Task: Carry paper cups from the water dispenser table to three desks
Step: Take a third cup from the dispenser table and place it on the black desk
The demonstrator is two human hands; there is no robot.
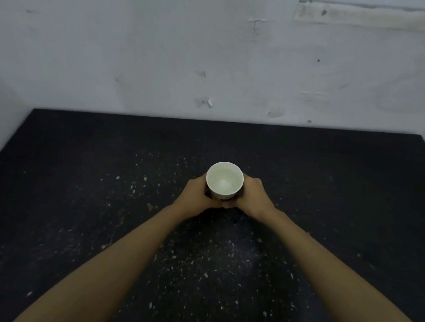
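Observation:
A white paper cup (224, 181) stands upright near the middle of a black desk (76, 174), its mouth facing up; it appears to hold clear water. My left hand (194, 197) wraps round the cup's left side and my right hand (251, 199) wraps round its right side. The fingertips meet under the cup's near side. The lower part of the cup is hidden by my hands, so I cannot tell whether its base touches the desk.
The black desk top is speckled with small white flecks and butts against a scuffed white wall (215, 58) at the back. A second wall runs along the left edge. The desk's right edge shows at the far right.

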